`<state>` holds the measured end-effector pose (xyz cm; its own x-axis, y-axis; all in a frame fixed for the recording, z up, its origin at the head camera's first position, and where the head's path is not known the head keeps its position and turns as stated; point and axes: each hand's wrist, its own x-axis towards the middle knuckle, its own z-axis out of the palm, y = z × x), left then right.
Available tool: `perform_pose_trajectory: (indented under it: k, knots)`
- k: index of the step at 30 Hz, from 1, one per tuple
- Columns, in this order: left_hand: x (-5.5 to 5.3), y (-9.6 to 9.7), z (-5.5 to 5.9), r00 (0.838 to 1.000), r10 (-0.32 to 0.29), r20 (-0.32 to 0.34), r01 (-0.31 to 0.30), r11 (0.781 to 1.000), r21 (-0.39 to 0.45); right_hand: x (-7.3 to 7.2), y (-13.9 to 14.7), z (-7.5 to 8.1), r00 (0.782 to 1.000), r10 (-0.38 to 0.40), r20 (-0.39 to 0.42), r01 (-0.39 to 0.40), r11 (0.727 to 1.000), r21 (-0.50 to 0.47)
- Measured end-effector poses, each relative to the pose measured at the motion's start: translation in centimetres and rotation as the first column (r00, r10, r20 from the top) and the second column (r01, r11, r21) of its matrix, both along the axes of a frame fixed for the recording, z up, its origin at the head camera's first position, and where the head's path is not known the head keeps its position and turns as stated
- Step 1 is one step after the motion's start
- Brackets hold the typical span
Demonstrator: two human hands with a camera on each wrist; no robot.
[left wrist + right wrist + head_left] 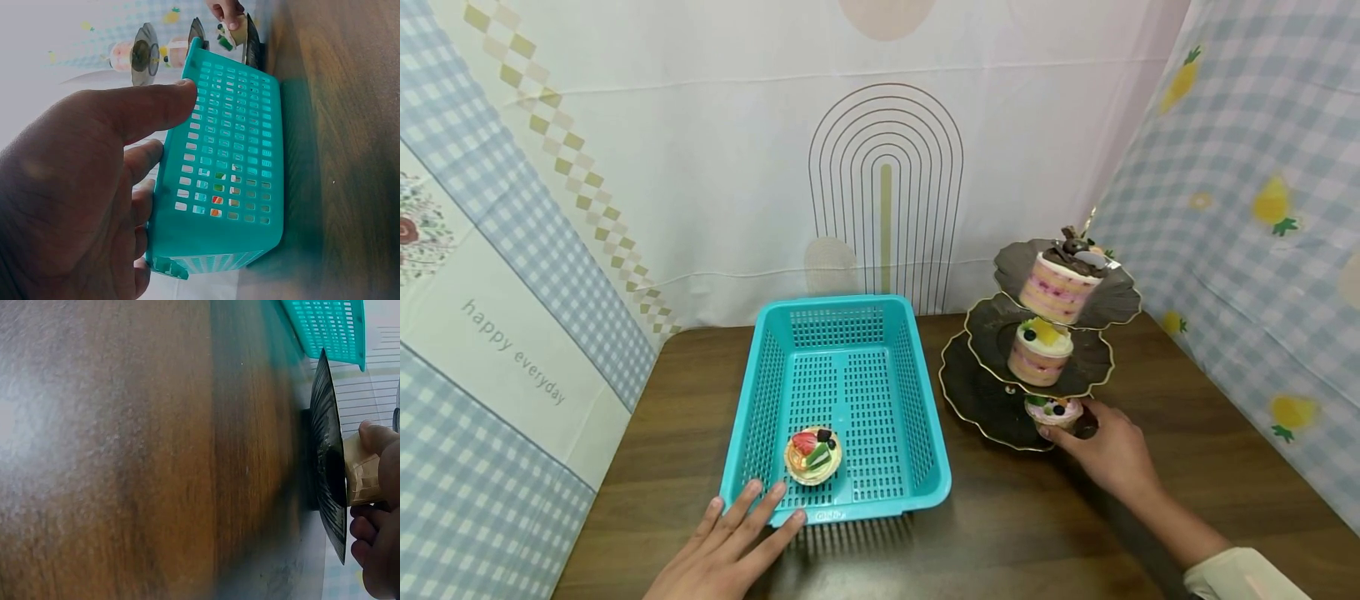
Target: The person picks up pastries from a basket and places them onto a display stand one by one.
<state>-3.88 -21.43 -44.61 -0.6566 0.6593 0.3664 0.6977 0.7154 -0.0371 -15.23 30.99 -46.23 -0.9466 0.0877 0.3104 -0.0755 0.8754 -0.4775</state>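
Observation:
My right hand (1116, 454) pinches a small fruit tart (1052, 414) between thumb and fingers at the bottom tier of a dark three-tier cake stand (973, 408). In the right wrist view, the tart's tan crust (361, 475) is tilted close over the black plate (328, 450). My left hand (730, 537) lies with spread, straight fingers at the near left corner of a turquoise plastic basket (880, 507). Its thumb (169, 103) touches the basket's rim in the left wrist view. Inside the basket, near its front, sits another fruit tart (812, 457) topped with strawberry and kiwi.
On the top tier stands a pink layered cake (1060, 287) with chocolate decoration. A smaller cake (1039, 358) with yellow fruit is on the middle tier, overhanging the bottom one. Patterned cloths (737, 167) hang behind and beside the brown wooden table (1000, 533).

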Motion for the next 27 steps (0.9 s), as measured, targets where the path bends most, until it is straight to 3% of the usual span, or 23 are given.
perform_pose_trajectory:
  k: [11, 20, 27]
  knots:
    - [0.1, 0.1, -0.1, 1.000, -0.002, -0.009, 0.002, 1.000, 0.002, -0.5, 0.0, -0.3, 1.000, -0.005, -0.005, 0.005, 1.000, 0.026]
    - [0.2, 0.1, -0.1, 1.000, -0.004, -0.004, 0.004, 1.000, 0.021, -0.8, 0.2, -1.4, 0.992, 0.001, -0.124, 0.006, 0.998, 0.061]
    - [0.1, 0.0, -0.1, 1.000, -0.007, 0.009, 0.007, 1.000, 0.022, -1.0, 0.1, -1.7, 0.987, -0.023, -0.158, 0.035, 0.997, 0.073]
